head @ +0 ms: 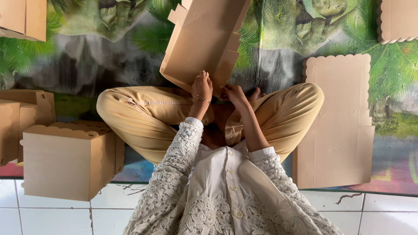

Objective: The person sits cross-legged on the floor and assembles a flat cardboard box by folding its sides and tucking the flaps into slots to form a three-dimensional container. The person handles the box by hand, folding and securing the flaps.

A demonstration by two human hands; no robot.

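I sit cross-legged on a printed mat (109,56) in tan trousers and a white lace blouse. A partly folded tan cardboard box (202,41) stands tilted in front of my knees. My left hand (202,87), with a thin bracelet at the wrist, grips the box's lower edge. My right hand (235,93) is at the same lower corner, fingers curled on the cardboard. Which flap each hand holds is hidden by the fingers.
An assembled tan box with scalloped top edge (65,161) stands at my left, more boxes (21,117) behind it. A flat scalloped box blank (339,126) lies at my right. Other cardboard pieces sit at the top left (24,17) and top right (398,19). White tiles (383,213) lie nearest me.
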